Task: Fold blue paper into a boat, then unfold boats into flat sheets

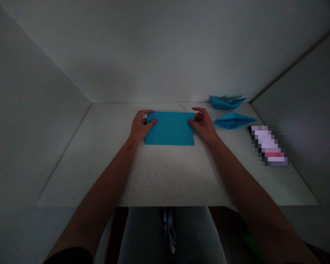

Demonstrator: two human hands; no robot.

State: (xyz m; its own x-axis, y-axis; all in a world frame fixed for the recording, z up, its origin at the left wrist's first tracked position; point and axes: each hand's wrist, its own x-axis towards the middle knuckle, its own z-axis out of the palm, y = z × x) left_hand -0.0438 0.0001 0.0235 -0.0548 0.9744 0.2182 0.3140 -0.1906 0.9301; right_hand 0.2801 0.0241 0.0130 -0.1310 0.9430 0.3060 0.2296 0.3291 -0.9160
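A blue sheet of paper, rectangular, is at the middle of the white table, its long edges running left to right. My left hand grips its left side, thumb on the near face and index finger along the top edge. At the right side, my right hand has its thumb on the paper's upper right corner; the index finger is lifted clear and the other fingers curl behind. Whether the sheet has a fold is hard to see in the dim light.
Two blue paper boats stand at the back right: one upright boat by the wall and a flatter one before it. A phone, pixelated, lies near the right wall. The table's front edge is above my lap.
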